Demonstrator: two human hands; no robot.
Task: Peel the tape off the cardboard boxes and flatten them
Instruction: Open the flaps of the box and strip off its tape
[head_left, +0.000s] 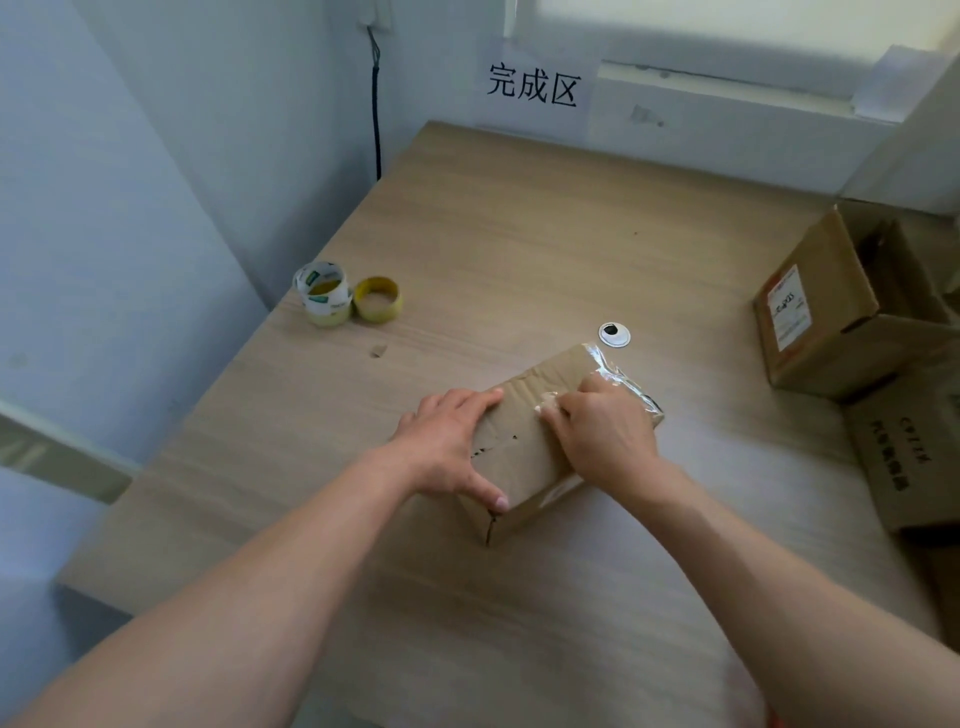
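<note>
A small brown cardboard box (524, 441) lies on the wooden table (467, 234), a little right of centre. My left hand (452, 447) lies flat over its left side, fingers spread on the top and thumb down at the near corner. My right hand (602, 426) is on the box's right part, its fingers pinching clear tape (618, 374) that is crinkled and lifted along the far right end of the box. The right side of the box is hidden under this hand.
Two tape rolls (345, 293) stand near the table's left edge. An open cardboard box with a label (831, 306) and another printed box (904, 457) sit at the right edge. A round cable grommet (614, 333) lies just behind the small box. A paper sign (535, 85) hangs on the back wall.
</note>
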